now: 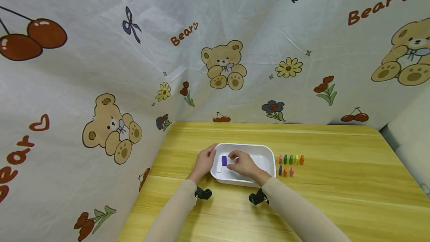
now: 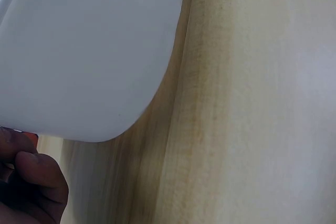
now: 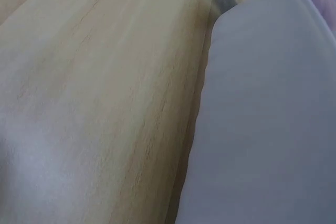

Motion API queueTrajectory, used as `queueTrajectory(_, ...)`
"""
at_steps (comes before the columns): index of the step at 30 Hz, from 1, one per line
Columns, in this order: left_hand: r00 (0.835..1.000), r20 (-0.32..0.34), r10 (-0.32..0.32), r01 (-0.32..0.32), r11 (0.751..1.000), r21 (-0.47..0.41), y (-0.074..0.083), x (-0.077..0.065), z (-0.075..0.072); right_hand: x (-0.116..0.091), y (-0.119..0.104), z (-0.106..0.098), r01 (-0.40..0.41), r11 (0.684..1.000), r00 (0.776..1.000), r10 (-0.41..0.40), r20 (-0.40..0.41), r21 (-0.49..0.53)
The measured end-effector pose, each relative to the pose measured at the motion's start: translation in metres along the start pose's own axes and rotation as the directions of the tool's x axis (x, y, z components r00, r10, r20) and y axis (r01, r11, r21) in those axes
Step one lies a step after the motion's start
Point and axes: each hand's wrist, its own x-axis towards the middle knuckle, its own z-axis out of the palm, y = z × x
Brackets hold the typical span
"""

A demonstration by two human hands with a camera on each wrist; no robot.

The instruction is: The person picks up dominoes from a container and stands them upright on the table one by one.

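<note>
A white rectangular tray (image 1: 243,182) sits on the wooden table. My left hand (image 1: 204,161) holds its left end at the rim; in the left wrist view the bent fingers (image 2: 42,174) lie against the tray's outer wall. Inside, at the left end, are a purple block (image 1: 224,161) and a white block (image 1: 219,167), close together. My right hand (image 1: 244,164) reaches over the tray, just right of the purple block. Its thumb and fingers are bent and apart, with nothing visible between them. In the right wrist view the tray wall hides most of that hand.
Right of the tray, several small coloured blocks stand in two short rows, among them a green block (image 1: 291,159), an orange block (image 1: 302,159) and a pink block (image 1: 292,171). A cloth (image 1: 188,59) printed with bears hangs behind and left of the table (image 1: 336,182).
</note>
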Motion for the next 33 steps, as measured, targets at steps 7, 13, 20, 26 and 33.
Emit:
queueTrajectory(7, 1.0, 0.004, -0.007, 0.007, 1.0, 0.016, 0.002, -0.002, -0.002, 0.006, 0.0, 0.005, 0.008, 1.0, 1.0, -0.009, -0.006, -0.016)
queueTrajectory(13, 1.0, 0.005, -0.003, 0.003, 1.0, 0.022, 0.004, -0.003, -0.003, 0.012, 0.001, 0.009, 0.018, 0.999, 1.0, -0.018, -0.007, -0.037)
queueTrajectory(20, 1.0, 0.005, 0.003, -0.003, 1.0, 0.025, 0.002, -0.001, -0.002, 0.016, 0.0, 0.014, 0.019, 0.997, 1.0, -0.019, 0.001, -0.077)
queueTrajectory(26, 1.0, 0.0, -0.01, 0.01, 1.0, 0.029, 0.0, -0.001, -0.001, 0.018, 0.0, 0.017, -0.002, 0.996, 1.0, 0.003, 0.012, -0.088)
queueTrajectory(33, 1.0, -0.004, -0.016, 0.016, 0.999, 0.034, -0.001, 0.0, 0.0, 0.02, 0.0, 0.019, -0.012, 0.994, 1.0, 0.014, 0.018, -0.104)
